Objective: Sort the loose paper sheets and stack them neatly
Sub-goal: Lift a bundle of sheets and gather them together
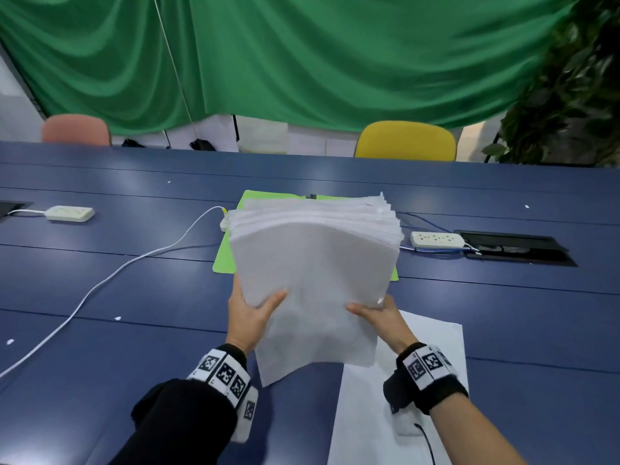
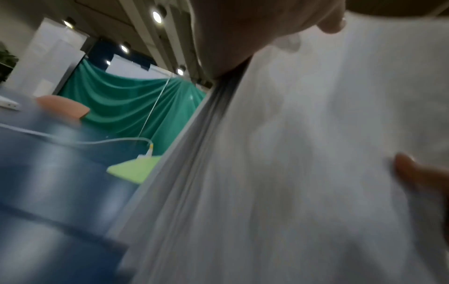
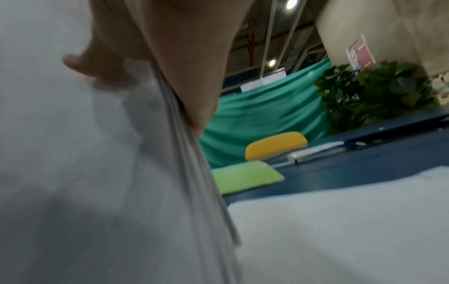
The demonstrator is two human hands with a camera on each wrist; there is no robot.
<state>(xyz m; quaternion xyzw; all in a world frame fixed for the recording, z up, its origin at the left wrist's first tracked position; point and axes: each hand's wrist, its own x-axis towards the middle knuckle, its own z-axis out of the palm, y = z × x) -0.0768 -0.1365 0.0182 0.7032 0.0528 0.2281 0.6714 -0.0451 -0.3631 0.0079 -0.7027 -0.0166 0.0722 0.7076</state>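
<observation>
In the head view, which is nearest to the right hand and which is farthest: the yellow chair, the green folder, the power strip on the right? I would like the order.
From the right hand, which grips the paper stack:
1. Green folder, on the table under the raised stack.
2. Power strip, farther back on the right.
3. Yellow chair, behind the table's far edge.
</observation>
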